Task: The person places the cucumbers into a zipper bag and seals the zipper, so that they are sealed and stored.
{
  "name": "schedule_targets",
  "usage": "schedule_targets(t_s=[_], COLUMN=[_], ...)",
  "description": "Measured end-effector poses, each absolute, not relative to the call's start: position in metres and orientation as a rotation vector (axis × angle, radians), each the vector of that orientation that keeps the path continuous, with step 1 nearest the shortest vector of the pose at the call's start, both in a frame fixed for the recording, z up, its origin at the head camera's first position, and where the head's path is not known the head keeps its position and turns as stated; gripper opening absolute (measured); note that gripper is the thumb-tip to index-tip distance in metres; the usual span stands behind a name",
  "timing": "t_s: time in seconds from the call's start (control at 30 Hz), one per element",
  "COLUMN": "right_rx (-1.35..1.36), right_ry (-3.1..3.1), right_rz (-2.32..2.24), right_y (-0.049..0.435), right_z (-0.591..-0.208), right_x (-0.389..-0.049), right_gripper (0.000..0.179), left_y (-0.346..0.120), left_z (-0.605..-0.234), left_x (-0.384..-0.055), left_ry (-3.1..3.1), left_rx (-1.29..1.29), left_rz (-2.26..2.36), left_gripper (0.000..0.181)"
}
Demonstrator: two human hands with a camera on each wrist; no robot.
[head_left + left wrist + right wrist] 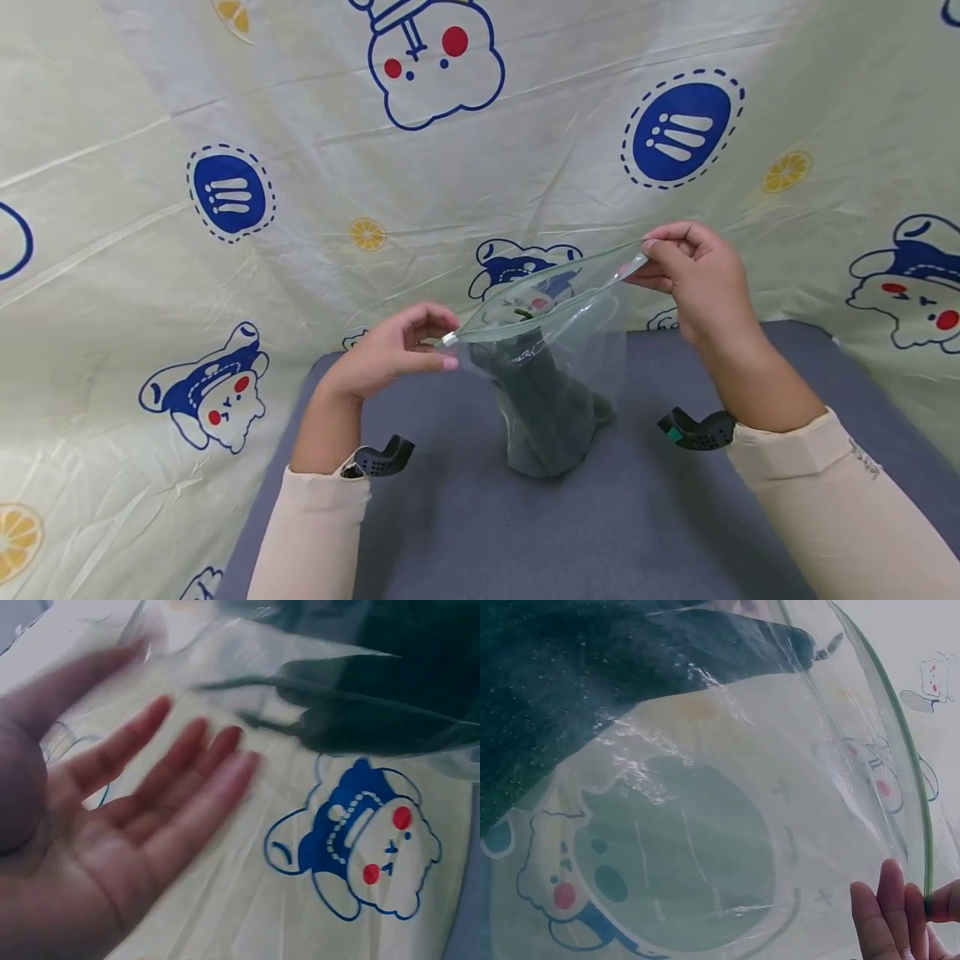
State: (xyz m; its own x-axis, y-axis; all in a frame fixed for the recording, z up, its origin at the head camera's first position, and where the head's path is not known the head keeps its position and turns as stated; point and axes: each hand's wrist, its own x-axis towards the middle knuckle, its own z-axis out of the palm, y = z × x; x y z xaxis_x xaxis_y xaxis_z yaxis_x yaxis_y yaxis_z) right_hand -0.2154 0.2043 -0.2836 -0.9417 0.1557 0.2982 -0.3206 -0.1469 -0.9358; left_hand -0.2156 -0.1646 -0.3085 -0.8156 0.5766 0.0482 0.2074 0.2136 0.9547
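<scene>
A clear zip bag [600,342] with a green-edged mouth stands on the table, its mouth partly spread. Several dark green cucumbers [540,408] with thin stems are inside it, and the right wrist view shows one cucumber [727,656] through the film. At the mouth's right corner, my right hand [701,279] pinches the edge between thumb and fingers. My left hand [393,350] is beside the white slider [450,339] at the left corner, thumb and fingers apart. In the left wrist view the left hand [142,817] looks blurred, fingers loosely extended, holding nothing.
A dark grey table [480,542] lies under the bag. Behind and at the sides hangs a pale curtain [315,108] printed with cartoon figures and orange slices. Black wrist devices [386,457] jut from both sleeves.
</scene>
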Motion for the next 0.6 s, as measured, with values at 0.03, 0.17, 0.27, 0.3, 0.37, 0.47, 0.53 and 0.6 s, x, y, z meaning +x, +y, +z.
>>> schedule_targets(t_s=[0.03, 0.17, 0.27, 0.3, 0.37, 0.47, 0.53, 0.6], right_rx=[0.184, 0.188, 0.205, 0.211, 0.219, 0.211, 0.192, 0.164], right_ry=[-1.810, -1.775, -1.717, -1.700, -1.669, -1.696, -1.757, -1.849], right_rz=[2.156, 2.165, 2.176, 2.177, 2.178, 2.159, 2.134, 2.076], right_y=[0.204, 0.205, 0.207, 0.208, 0.209, 0.209, 0.209, 0.210], right_z=[-0.284, -0.285, -0.285, -0.284, -0.283, -0.283, -0.285, -0.288], right_x=[-0.216, -0.217, -0.219, -0.220, -0.221, -0.223, -0.225, -0.227], right_gripper=[0.007, 0.005, 0.003, 0.003, 0.002, 0.002, 0.006, 0.010], left_y=[-0.163, -0.155, -0.151, -0.150, -0.147, -0.140, -0.137, -0.135], left_z=[-0.309, -0.312, -0.311, -0.310, -0.306, -0.302, -0.304, -0.307], left_x=[-0.214, -0.208, -0.204, -0.203, -0.204, -0.209, -0.214, -0.219], left_ry=[2.206, 2.308, 2.323, 2.319, 2.316, 2.353, 2.381, 2.371], left_rx=[0.718, 0.634, 0.614, 0.616, 0.623, 0.608, 0.581, 0.560], left_rz=[1.649, 1.787, 1.974, 2.043, 2.166, 2.291, 2.328, 2.365], left_gripper=[0.037, 0.016, 0.007, 0.004, 0.004, 0.006, 0.011, 0.015])
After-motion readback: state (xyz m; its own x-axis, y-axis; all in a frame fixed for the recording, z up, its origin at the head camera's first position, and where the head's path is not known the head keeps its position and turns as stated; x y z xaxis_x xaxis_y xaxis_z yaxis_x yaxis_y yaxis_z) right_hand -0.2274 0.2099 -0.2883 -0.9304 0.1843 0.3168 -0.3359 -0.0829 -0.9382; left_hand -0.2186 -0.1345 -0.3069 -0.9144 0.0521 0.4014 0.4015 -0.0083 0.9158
